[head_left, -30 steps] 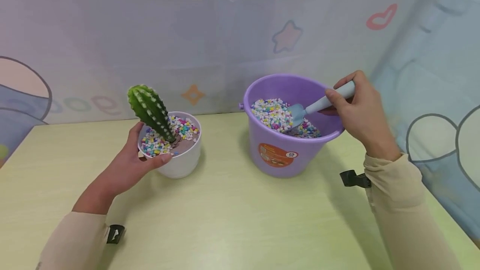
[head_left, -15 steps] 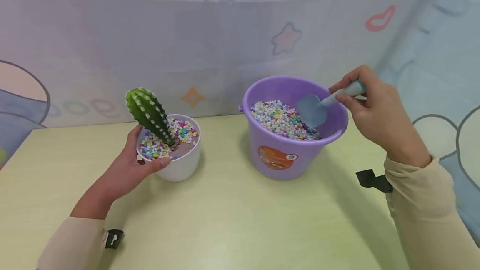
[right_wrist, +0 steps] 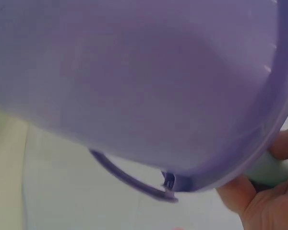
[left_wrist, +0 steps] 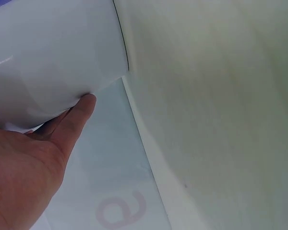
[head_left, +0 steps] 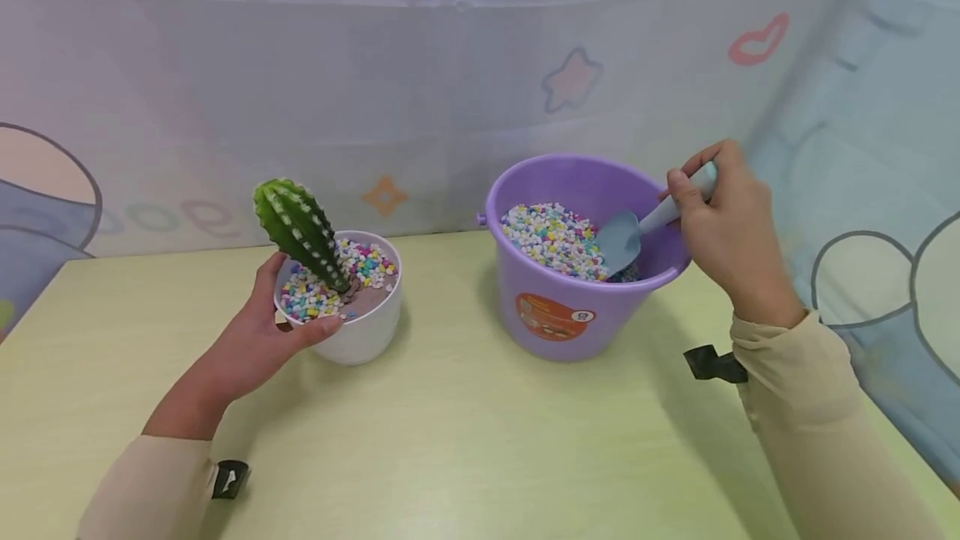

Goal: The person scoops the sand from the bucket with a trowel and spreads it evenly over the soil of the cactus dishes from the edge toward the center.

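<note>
A white pot holds a tilted green cactus and coloured pebbles. My left hand grips the pot at its near-left rim, thumb over the edge; in the left wrist view the thumb presses the pot's wall. A purple bucket holds more coloured pebbles. My right hand grips the handle of a pale blue scoop, whose blade points down into the pebbles at the bucket's right side.
Both containers stand on a pale green table. A patterned cloth backdrop hangs behind and to the right. The bucket's handle hangs down its outer wall.
The scoop rose out of the pebbles, empty, then its blade dipped down into them at the bucket's right side. The left hand and pot stayed put.
</note>
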`<act>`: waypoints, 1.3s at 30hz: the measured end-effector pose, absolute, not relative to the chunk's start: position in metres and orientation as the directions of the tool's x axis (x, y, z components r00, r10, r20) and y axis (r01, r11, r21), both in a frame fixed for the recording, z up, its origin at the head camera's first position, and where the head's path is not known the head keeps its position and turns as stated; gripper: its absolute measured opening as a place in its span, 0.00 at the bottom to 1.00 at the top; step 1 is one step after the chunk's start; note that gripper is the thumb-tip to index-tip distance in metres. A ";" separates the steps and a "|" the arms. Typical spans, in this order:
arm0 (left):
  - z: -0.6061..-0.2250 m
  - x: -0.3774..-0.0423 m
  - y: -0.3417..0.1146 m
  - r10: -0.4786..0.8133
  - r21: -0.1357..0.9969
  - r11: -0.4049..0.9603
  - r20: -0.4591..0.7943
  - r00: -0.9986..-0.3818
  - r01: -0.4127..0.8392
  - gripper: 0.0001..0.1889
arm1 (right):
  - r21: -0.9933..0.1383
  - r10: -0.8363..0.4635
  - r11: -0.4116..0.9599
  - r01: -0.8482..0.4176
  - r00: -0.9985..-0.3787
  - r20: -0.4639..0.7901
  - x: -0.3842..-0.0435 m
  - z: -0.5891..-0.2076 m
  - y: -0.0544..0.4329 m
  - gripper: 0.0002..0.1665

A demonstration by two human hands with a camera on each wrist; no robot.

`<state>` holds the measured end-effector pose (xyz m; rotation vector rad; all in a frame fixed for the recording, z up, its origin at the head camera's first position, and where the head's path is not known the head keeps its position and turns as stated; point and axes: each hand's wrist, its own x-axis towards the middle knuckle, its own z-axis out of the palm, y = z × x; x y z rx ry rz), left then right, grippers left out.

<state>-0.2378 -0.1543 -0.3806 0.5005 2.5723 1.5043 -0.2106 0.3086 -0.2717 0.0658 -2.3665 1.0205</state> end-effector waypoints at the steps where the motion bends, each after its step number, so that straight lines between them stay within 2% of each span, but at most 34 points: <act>1: -0.381 -0.238 -0.154 0.341 0.865 0.450 0.066 -0.938 0.224 0.52 | -0.678 0.176 0.691 -0.250 -0.852 0.494 -0.211 -0.271 0.310 0.15; 6: -0.380 -0.238 -0.153 0.345 0.874 0.426 0.079 -0.935 0.232 0.52 | -0.782 0.216 0.584 -0.219 -0.886 0.409 -0.213 -0.268 0.311 0.14; 13: -0.379 -0.239 -0.152 0.354 0.877 0.412 0.097 -0.930 0.248 0.51 | -0.839 0.262 0.518 -0.166 -0.903 0.340 -0.215 -0.262 0.307 0.15; 20: -0.380 -0.240 -0.152 0.344 0.877 0.413 0.100 -0.934 0.246 0.51 | -0.939 0.279 0.248 -0.239 -0.910 0.306 -0.221 -0.265 0.308 0.15; 24: -0.381 -0.239 -0.153 0.343 0.875 0.424 0.087 -0.935 0.236 0.51 | -0.950 0.281 0.169 -0.263 -0.911 0.302 -0.222 -0.270 0.307 0.14; 28: -0.379 -0.235 -0.152 0.337 0.869 0.431 0.095 -0.937 0.243 0.51 | -0.936 0.289 0.058 -0.346 -0.892 0.348 -0.220 -0.279 0.307 0.14; 30: -0.378 -0.235 -0.153 0.337 0.868 0.432 0.096 -0.937 0.245 0.51 | -0.922 0.270 0.041 -0.385 -0.884 0.382 -0.220 -0.281 0.305 0.14; 34: -0.378 -0.235 -0.153 0.337 0.864 0.442 0.089 -0.937 0.241 0.51 | -0.900 0.159 0.111 -0.421 -0.887 0.434 -0.217 -0.284 0.305 0.13; 39: -0.378 -0.235 -0.151 0.337 0.864 0.440 0.094 -0.937 0.246 0.51 | -0.900 0.043 0.097 -0.426 -0.901 0.431 -0.213 -0.283 0.309 0.12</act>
